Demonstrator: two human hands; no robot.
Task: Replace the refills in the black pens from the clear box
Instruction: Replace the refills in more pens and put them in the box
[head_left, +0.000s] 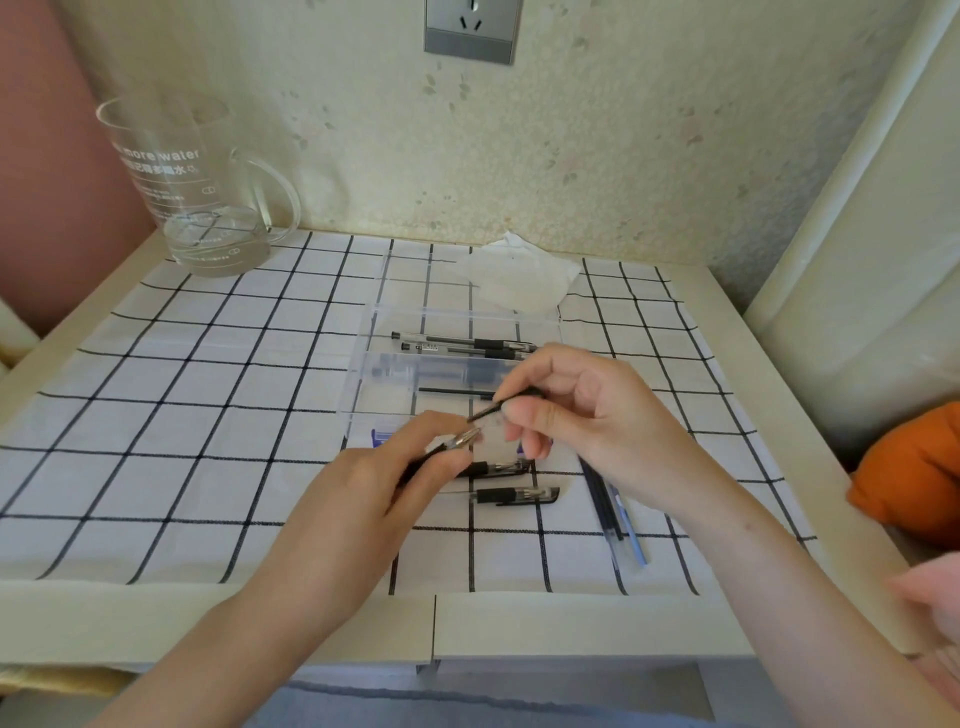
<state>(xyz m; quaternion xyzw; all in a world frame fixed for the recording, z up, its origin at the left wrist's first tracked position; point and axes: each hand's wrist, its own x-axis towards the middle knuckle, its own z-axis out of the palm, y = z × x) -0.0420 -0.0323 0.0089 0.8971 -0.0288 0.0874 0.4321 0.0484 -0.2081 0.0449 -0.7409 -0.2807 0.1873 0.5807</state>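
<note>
My left hand (384, 483) grips a black pen section (451, 444) whose metal tip points up and right. My right hand (587, 410) pinches a thin black refill (488, 410) just above that tip, and the two ends almost meet. Both hands hover over the near edge of the clear box (384, 384), which has a dark refill lying inside. Two black pens (467, 345) lie side by side in the clear tray behind it. Two more black pen pieces (514, 494) rest on the cloth below my hands.
Several loose refills (605, 512), one of them blue (631, 525), lie on the checked cloth (208, 415) at the right. A glass jug (192, 197) stands at the back left, a crumpled tissue (519, 278) at the back. An orange cushion (914, 478) sits off the table's right edge.
</note>
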